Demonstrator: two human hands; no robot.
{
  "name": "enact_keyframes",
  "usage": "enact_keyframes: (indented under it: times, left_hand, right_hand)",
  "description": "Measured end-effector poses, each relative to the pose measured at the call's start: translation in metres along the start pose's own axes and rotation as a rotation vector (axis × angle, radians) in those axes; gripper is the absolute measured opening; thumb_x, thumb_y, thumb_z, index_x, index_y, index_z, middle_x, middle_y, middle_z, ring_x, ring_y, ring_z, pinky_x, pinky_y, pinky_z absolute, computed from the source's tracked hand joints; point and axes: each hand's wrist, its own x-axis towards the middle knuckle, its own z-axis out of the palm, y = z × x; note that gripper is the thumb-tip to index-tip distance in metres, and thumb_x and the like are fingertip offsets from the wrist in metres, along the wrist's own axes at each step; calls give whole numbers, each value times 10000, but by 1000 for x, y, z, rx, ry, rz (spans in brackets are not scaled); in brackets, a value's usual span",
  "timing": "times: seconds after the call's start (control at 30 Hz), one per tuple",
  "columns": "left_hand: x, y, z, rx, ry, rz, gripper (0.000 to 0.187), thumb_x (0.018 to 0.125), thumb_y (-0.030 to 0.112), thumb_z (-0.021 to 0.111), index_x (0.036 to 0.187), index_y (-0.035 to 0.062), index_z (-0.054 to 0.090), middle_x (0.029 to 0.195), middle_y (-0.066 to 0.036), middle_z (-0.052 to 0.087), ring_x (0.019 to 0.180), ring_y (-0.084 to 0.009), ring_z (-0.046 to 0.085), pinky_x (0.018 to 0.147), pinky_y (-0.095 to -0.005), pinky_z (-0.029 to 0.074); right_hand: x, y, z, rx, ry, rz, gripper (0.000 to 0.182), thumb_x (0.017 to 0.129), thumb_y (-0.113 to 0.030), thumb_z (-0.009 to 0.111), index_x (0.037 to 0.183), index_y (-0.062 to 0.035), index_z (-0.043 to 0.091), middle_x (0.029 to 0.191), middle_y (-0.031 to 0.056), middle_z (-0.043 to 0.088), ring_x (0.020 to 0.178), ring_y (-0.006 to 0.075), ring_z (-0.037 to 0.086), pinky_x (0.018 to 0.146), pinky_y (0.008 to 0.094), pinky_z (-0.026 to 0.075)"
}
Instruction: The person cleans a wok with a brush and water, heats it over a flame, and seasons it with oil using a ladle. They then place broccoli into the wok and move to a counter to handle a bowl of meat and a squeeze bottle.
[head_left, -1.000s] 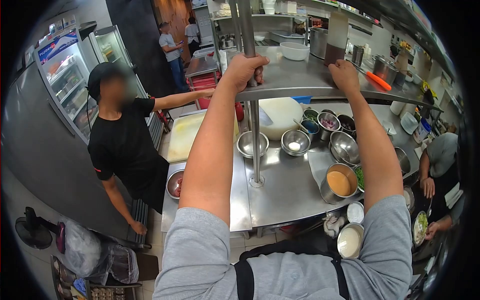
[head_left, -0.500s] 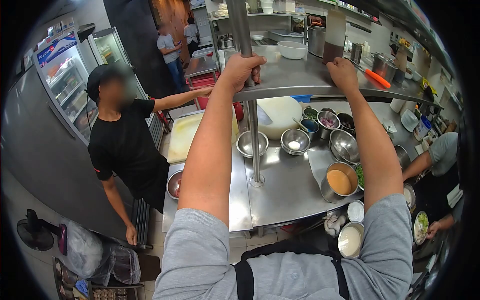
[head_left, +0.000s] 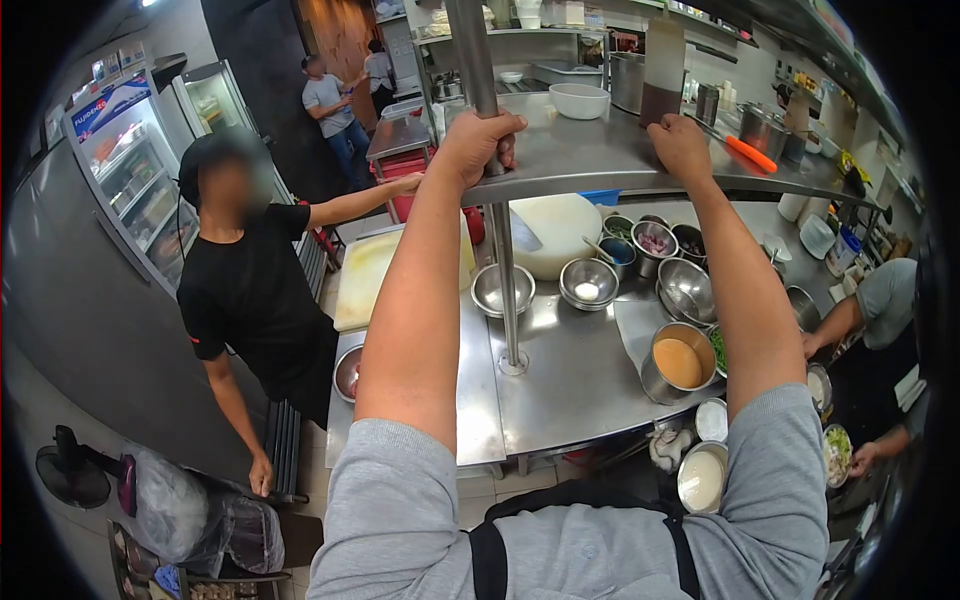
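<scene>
My left hand (head_left: 482, 145) is wrapped round the upright metal post (head_left: 470, 55) at the front edge of the raised steel shelf (head_left: 560, 160). Farther right, my right hand (head_left: 681, 146) rests closed on the same shelf edge; what its fingers hold, if anything, is hidden. Just behind it stands a bottle of dark liquid (head_left: 662, 75). A white bowl (head_left: 579, 101) sits on the shelf between my hands, and an orange-handled tool (head_left: 751, 154) lies to the right. Under the shelf are metal bowls (head_left: 588, 284) and a pot of orange sauce (head_left: 679, 361).
A person in black (head_left: 250, 270) stands at the left, one arm reaching toward the counter. Cutting boards (head_left: 375, 280) and a knife (head_left: 525, 232) lie below the shelf. Another person's hand (head_left: 862, 458) holds a plate of food (head_left: 838, 455) at the right. Two people stand at the back.
My hands keep their places on the post and shelf. The view has shifted slightly. At the back, the person in the light shirt has turned and changed arm position. The plate at right has moved slightly.
</scene>
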Motion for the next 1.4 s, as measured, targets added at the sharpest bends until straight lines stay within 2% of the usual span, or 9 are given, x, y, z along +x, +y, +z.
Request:
enact_keyframes:
  times: [0.4, 0.67, 1.4]
  left_hand:
    - [-3, 2, 1, -9, 10, -12, 154, 777, 123, 702, 739, 43, 575, 553, -23, 490, 458, -145, 489, 507, -334, 467]
    - [-3, 2, 0, 30, -16, -35, 188, 806, 147, 682, 754, 68, 519, 566, -16, 458, 475, -148, 484, 550, -339, 476]
    - [-2, 2, 0, 34, -36, -40, 156, 834, 153, 666, 813, 83, 528, 572, -1, 451, 473, -137, 485, 546, -326, 472]
  right_hand:
    - [-3, -3, -2, 11, 8, 16, 307, 769, -295, 505, 849, -26, 630, 934, 211, 638, 917, 386, 598, 812, 466, 470]
    - [-5, -5, -4, -3, 2, 18, 302, 769, -281, 499, 845, -24, 638, 931, 217, 639, 923, 379, 601, 821, 462, 472]
    - [-8, -8, -9, 1, -30, 49, 342, 788, -309, 508, 932, -47, 673, 1016, 179, 655, 985, 348, 609, 872, 433, 474]
